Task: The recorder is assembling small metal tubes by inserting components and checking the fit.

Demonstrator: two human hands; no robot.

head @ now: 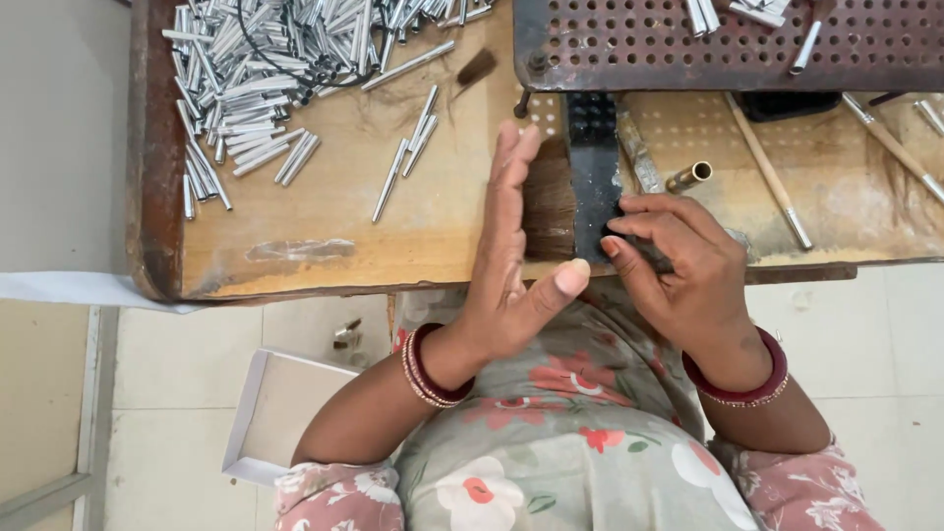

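Note:
A flat bundle of dark brown bristle hair (549, 202) lies on the wooden table (324, 236) beside a black block (595, 172). My left hand (511, 265) stands on edge with straight fingers, pressed against the left side of the bundle. My right hand (678, 265) pinches a small tuft of dark hair (644, 251) at the black block's near right corner. Both wrists wear red and gold bangles.
A heap of several silver metal tubes (265, 59) covers the table's far left, with loose ones nearby. A rusty perforated metal plate (728, 44) sits at the back right. A brass tube (688, 177) and wooden brush handles (772, 177) lie right. A white box (285, 408) is on the floor.

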